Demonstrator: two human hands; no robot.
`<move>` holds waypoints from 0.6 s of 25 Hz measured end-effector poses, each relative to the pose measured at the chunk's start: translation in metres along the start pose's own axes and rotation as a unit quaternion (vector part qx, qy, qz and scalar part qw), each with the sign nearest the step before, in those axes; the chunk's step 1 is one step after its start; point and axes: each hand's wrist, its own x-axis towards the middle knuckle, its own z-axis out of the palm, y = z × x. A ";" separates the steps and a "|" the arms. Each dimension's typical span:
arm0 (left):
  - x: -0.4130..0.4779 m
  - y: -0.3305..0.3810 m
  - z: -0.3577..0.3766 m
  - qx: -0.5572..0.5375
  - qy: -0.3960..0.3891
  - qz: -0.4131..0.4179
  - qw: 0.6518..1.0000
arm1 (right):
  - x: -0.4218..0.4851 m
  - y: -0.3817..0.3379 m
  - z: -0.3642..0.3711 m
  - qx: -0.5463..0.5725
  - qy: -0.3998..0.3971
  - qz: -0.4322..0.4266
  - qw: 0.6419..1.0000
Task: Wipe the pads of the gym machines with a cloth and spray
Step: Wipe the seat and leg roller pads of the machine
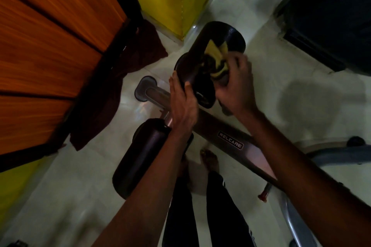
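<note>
At frame centre the right hand (234, 88) grips the cloth (217, 54) against the upper pad (197, 50) while the left hand (181, 106) clasps that pad's near end; wiping appears under way, the lower pad (140, 156) probably remains, and no spray shows.

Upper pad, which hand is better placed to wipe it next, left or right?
Right. The right hand grips the cloth against the upper pad; the left hand holds the pad's near end and has no cloth.
</note>
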 end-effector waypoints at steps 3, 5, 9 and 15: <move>-0.005 -0.007 -0.006 -0.040 0.028 0.035 0.998 | 0.033 -0.009 -0.003 -0.019 0.016 0.056 0.998; 0.004 -0.013 -0.017 -0.081 0.038 0.002 0.996 | 0.030 -0.025 0.000 -0.054 0.005 0.032 0.998; 0.010 -0.009 -0.035 -0.274 -0.009 -0.105 0.956 | 0.019 -0.045 0.001 -0.122 -0.150 -0.171 0.966; 0.018 -0.012 -0.036 -0.232 -0.001 -0.063 0.971 | 0.062 -0.039 0.008 -0.125 -0.088 -0.122 0.981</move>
